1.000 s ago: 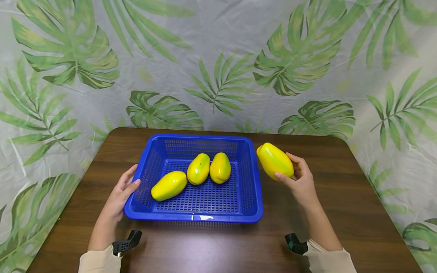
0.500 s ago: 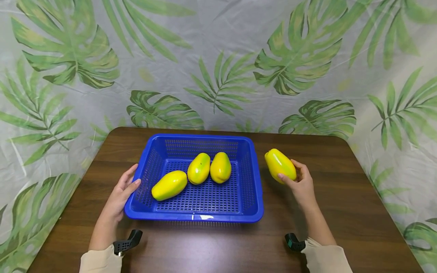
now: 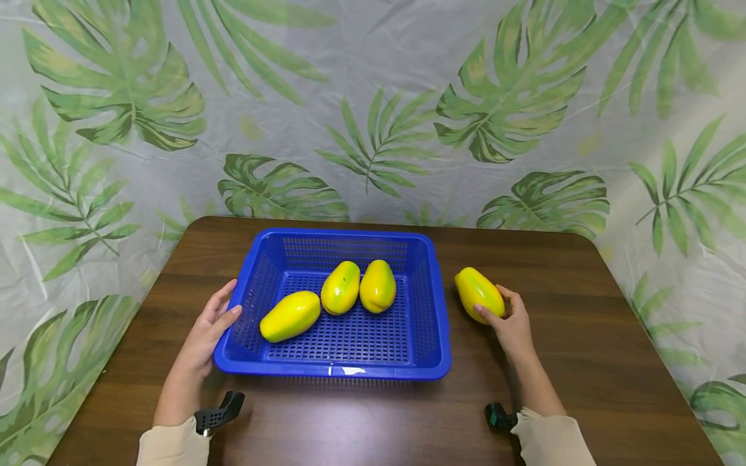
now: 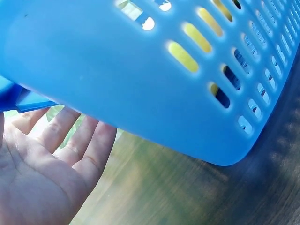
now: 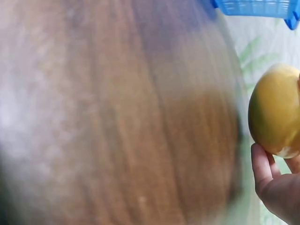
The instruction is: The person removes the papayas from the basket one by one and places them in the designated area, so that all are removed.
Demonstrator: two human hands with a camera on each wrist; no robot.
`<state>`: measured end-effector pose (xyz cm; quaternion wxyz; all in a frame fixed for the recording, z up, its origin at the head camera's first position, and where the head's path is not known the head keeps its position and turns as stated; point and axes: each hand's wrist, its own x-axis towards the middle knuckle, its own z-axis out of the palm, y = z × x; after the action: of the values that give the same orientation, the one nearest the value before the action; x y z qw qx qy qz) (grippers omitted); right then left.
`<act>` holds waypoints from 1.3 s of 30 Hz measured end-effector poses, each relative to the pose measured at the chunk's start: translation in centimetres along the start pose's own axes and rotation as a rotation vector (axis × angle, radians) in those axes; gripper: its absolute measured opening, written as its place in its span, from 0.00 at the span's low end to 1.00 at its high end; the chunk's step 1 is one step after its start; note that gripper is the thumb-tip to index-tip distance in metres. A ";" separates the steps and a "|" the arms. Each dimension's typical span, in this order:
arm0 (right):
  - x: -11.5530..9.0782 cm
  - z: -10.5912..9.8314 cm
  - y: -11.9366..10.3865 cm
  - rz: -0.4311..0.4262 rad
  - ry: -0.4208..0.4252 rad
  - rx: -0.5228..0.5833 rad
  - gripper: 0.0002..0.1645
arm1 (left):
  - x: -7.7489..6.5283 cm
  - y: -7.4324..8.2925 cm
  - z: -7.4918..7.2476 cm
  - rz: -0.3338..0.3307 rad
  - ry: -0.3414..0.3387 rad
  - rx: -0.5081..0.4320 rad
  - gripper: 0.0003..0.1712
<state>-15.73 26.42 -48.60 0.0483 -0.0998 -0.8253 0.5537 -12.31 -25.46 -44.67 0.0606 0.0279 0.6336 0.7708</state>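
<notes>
A blue plastic basket point(image 3: 280, 368) with slotted walls stands on the table, holding a papaya point(image 3: 290, 316) at its left and two more, a middle papaya point(image 3: 340, 288) and a right papaya point(image 3: 377, 287). My left hand point(image 3: 201, 333) holds the basket's left rim, thumb on top. In the left wrist view, the fingers point(image 4: 96, 150) reach up under the rim. To the right of the basket, my right hand point(image 3: 515, 330) grips a yellow-green papaya point(image 3: 479, 294) between thumb and fingers, low over the table. The right wrist view shows this papaya point(image 5: 275, 112) at its right edge.
The brown wooden table point(image 3: 373, 427) reaches back to a leaf-patterned cloth point(image 3: 396, 77) hanging behind it. Black wrist mounts, a left mount point(image 3: 220, 413) and a right mount point(image 3: 500, 417), sit at the sleeve cuffs.
My right hand has moved the papaya a little to the right and down towards the table, away from the basket. The left hand and the basket have stayed in place.
</notes>
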 end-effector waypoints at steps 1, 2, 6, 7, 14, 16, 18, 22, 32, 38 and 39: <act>0.0 0.0 0.1 0.004 -0.003 0.001 0.45 | 0.0 0.0 0.0 0.000 0.002 -0.002 0.31; -0.1 0.1 0.2 0.007 -0.002 0.010 0.45 | 0.0 0.0 0.0 0.000 0.005 -0.001 0.31; -0.1 0.3 0.4 0.001 0.008 0.018 0.44 | 0.0 0.0 0.0 -0.003 0.008 -0.003 0.30; -0.1 0.3 0.4 0.000 0.013 0.018 0.43 | 0.0 0.0 0.0 -0.001 0.007 -0.006 0.30; 0.0 0.5 0.4 0.013 0.002 0.057 0.43 | 0.0 -0.1 0.0 0.011 -0.007 -0.024 0.30; 0.0 0.4 0.5 0.017 -0.009 0.066 0.44 | 0.0 -0.1 0.0 0.010 -0.006 -0.020 0.30; 0.0 0.4 0.4 0.019 -0.021 0.074 0.45 | 0.1 -0.1 0.0 0.009 -0.006 -0.018 0.30; 0.0 0.4 0.4 0.015 -0.042 0.079 0.46 | 0.0 0.0 -0.1 0.009 -0.007 -0.017 0.30; 0.1 0.4 0.3 0.013 -0.042 0.051 0.47 | 0.0 0.0 0.0 0.009 -0.007 -0.017 0.31; 0.0 0.4 0.2 0.011 -0.036 0.050 0.47 | 0.0 0.0 0.0 0.004 -0.002 -0.005 0.30; -0.1 0.4 0.2 0.009 -0.036 0.052 0.47 | 0.0 -0.1 0.0 0.002 -0.003 -0.004 0.30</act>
<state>-15.73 26.12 -48.93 0.0336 -0.0922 -0.8110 0.5768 -12.28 -25.47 -44.75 0.0608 0.0297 0.6320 0.7720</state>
